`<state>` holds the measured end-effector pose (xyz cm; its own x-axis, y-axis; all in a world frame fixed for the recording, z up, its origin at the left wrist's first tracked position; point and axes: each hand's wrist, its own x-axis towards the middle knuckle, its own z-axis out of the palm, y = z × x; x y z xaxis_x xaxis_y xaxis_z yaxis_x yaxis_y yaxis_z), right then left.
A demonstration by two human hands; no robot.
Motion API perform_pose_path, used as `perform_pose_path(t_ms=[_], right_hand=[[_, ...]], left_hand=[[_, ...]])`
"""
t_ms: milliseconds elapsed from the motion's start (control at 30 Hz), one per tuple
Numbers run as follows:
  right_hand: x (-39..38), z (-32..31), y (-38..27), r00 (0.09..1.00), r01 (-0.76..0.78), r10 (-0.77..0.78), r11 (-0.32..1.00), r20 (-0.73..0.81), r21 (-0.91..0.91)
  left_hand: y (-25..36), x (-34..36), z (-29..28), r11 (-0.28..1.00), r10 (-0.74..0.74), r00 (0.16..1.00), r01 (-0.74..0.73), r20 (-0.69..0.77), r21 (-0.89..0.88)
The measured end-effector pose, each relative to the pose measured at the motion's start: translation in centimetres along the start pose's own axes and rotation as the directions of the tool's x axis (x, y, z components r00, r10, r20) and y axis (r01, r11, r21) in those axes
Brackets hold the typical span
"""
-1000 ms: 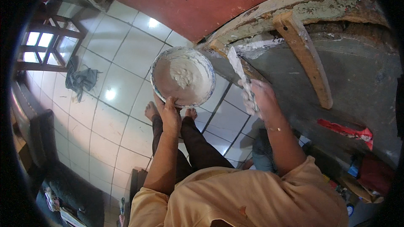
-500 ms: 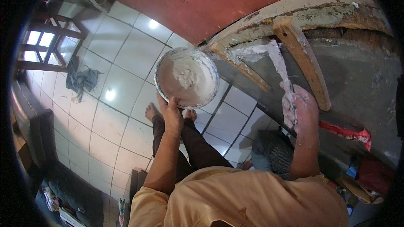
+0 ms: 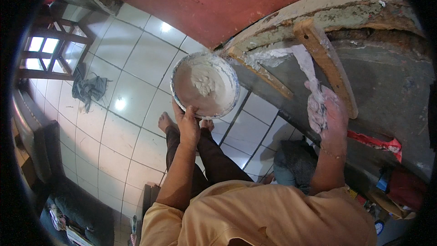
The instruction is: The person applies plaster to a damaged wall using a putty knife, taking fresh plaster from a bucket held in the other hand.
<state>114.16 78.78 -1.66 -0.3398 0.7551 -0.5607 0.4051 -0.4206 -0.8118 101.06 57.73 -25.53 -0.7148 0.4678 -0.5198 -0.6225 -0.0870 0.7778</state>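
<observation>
Left hand [image 3: 187, 125] grips bowl's rim [image 3: 235, 82]; right hand [image 3: 328, 111] grips scraper [image 3: 310, 73], blade [image 3: 302, 57] in gap between wooden strips [image 3: 327, 57].

Two hands [image 3: 186, 125] [image 3: 328, 109], one bowl [image 3: 235, 79]

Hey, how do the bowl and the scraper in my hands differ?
The bowl is wide and round; the scraper is long and narrow. Your left hand holds the bowl over the tiled floor; your right hand holds the scraper near the grey surface. Both carry whitish paste.
</observation>
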Motion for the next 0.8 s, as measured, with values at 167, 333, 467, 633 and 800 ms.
perform_pose_path(t_ms=[167, 333, 467, 633, 800], right_hand=[[-1.6, -0.3, 0.5, 0.998, -0.055, 0.056, 0.998, 0.03, -0.038], [3.1, 1.4, 4.6, 0.989, -0.129, 0.14, 0.978, 0.054, -0.163], [3.7, 0.2, 4.0, 0.998, -0.063, 0.063, 0.998, 0.01, -0.013], [0.1, 0.5, 3.7, 1.0, 0.015, -0.015, 0.995, 0.004, -0.102], [5.8, 2.0, 8.1, 0.966, -0.2, 0.23, 0.955, 0.121, -0.217]], left_hand=[[0.4, -0.1, 0.4, 0.991, 0.0, 1.0, 0.002, 0.011, -0.131], [0.3, 0.2, 0.4, 0.985, -0.023, 0.999, 0.028, 0.03, -0.171], [0.7, -0.2, 0.4, 0.978, -0.013, 1.0, 0.016, 0.019, -0.208], [0.8, -0.4, 0.6, 0.985, -0.057, 0.997, 0.048, -0.047, -0.163], [-0.5, -0.1, 0.2, 0.971, -0.064, 0.997, 0.051, -0.046, -0.235]])
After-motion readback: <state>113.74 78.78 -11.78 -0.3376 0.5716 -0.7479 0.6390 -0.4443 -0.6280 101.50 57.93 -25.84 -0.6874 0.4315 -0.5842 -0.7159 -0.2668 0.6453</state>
